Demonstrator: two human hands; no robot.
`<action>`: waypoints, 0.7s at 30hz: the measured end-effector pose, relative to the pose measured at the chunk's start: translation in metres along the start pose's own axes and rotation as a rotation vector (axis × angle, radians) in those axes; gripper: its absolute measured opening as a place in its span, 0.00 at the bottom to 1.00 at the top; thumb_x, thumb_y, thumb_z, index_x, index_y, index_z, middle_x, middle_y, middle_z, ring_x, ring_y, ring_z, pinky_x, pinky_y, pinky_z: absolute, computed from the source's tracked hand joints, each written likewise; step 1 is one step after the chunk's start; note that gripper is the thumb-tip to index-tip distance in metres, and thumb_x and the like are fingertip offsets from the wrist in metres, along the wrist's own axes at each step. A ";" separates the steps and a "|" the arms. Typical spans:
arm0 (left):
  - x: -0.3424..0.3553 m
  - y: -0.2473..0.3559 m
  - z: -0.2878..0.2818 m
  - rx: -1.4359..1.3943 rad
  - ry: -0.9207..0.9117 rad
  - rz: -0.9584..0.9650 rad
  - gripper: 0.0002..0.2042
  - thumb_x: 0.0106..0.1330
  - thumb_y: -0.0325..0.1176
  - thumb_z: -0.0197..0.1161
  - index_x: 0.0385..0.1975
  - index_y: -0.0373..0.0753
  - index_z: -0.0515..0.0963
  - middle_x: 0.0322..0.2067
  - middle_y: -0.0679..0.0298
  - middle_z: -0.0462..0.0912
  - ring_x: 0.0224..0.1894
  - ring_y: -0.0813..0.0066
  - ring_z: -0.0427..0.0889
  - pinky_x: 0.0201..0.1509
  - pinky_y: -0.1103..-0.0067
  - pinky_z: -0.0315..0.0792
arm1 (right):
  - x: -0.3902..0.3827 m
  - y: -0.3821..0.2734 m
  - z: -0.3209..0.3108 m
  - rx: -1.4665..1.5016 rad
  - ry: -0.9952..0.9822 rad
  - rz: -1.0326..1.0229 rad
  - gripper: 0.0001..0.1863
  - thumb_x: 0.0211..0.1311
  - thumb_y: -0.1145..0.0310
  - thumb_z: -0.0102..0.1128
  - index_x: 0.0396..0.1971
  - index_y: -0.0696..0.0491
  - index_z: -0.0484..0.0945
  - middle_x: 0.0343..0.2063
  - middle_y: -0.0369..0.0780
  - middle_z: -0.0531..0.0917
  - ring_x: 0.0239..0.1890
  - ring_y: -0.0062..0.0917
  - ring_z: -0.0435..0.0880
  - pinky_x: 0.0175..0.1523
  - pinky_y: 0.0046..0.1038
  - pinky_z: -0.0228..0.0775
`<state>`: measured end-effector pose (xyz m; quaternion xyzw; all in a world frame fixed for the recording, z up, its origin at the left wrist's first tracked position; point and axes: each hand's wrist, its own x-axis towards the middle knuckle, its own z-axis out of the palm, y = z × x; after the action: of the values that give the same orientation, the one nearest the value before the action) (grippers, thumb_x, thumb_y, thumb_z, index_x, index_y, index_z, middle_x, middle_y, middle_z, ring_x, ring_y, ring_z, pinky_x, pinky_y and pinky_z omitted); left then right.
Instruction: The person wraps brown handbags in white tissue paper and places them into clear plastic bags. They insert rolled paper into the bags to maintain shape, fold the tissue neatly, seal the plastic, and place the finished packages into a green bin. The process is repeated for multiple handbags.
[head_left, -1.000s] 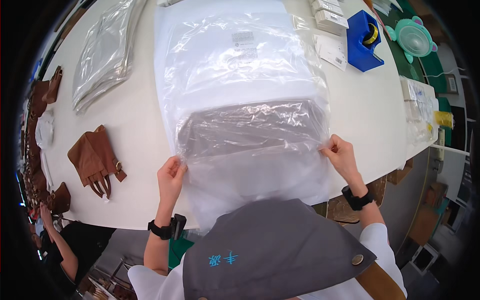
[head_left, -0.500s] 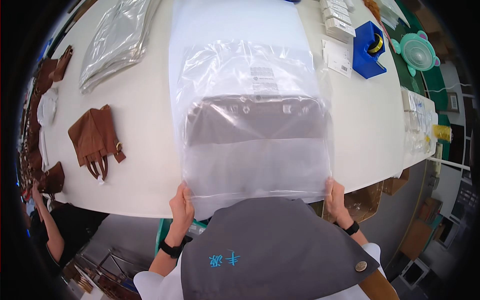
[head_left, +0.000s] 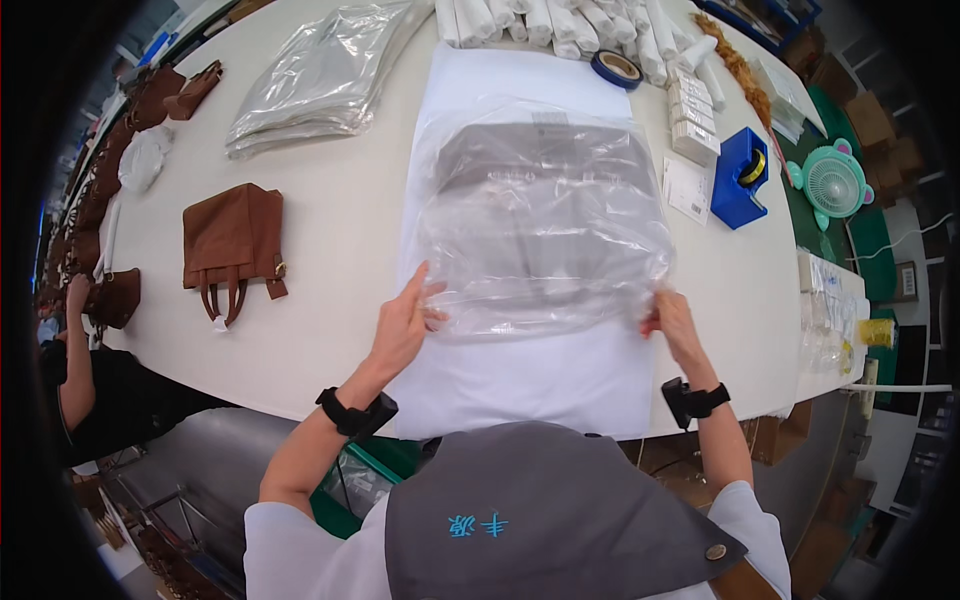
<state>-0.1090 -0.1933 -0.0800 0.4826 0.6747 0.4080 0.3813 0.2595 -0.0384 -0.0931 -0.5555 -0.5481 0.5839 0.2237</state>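
Note:
A clear plastic bag (head_left: 550, 290) with a flat grey piece (head_left: 545, 215) inside lies wrinkled on a white sheet (head_left: 530, 385) in front of me. At the bag's near left corner, my left hand (head_left: 402, 320) has its fingers apart, the tips just by the film. My right hand (head_left: 676, 322) is curled closed at the near right corner, with the bag's edge at its fingers. Some of those fingertips are hidden.
Left lie a brown handbag (head_left: 233, 243) and stacked clear bags (head_left: 320, 85). White rolls (head_left: 560, 22), a dark blue tape roll (head_left: 616, 69), white packets (head_left: 693, 118), a blue tape dispenser (head_left: 738, 180) and a green fan (head_left: 834, 182) stand beyond and right. A co-worker's arm (head_left: 75, 355) shows far left.
The bag has moved away from me across the white sheet, and its near edge has crumpled. Both hands have gone forward; the left has loosened from its grip. My view has shifted as well.

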 end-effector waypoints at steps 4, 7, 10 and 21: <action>-0.035 -0.013 -0.014 0.121 -0.262 -0.331 0.11 0.65 0.31 0.50 0.41 0.31 0.71 0.30 0.55 0.81 0.21 0.73 0.79 0.27 0.79 0.73 | -0.016 0.006 -0.041 -0.158 -0.129 0.229 0.14 0.62 0.61 0.48 0.34 0.57 0.76 0.17 0.36 0.73 0.16 0.18 0.74 0.20 0.19 0.67; -0.027 -0.003 -0.040 0.398 -0.682 -0.432 0.14 0.61 0.35 0.57 0.42 0.32 0.72 0.30 0.54 0.80 0.25 0.68 0.80 0.31 0.74 0.74 | -0.027 -0.006 -0.048 -0.278 -0.088 0.183 0.16 0.51 0.71 0.52 0.42 0.59 0.74 0.32 0.42 0.77 0.21 0.21 0.76 0.25 0.23 0.69; 0.006 0.016 -0.046 0.658 -0.299 0.061 0.18 0.57 0.39 0.61 0.43 0.35 0.73 0.38 0.51 0.79 0.40 0.60 0.79 0.45 0.69 0.70 | -0.012 0.000 -0.061 -0.690 0.169 -0.177 0.21 0.50 0.74 0.50 0.48 0.58 0.69 0.45 0.51 0.74 0.39 0.34 0.75 0.43 0.32 0.68; 0.128 -0.003 0.030 1.098 -0.231 0.421 0.30 0.63 0.50 0.50 0.63 0.49 0.53 0.67 0.56 0.35 0.68 0.52 0.35 0.58 0.39 0.33 | 0.106 -0.028 0.026 -1.107 0.260 -0.647 0.30 0.62 0.58 0.45 0.64 0.45 0.51 0.59 0.50 0.60 0.65 0.43 0.49 0.65 0.46 0.39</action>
<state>-0.1137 -0.0654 -0.1094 0.7736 0.6310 0.0115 0.0578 0.1967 0.0518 -0.1168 -0.4616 -0.8757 0.0468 0.1335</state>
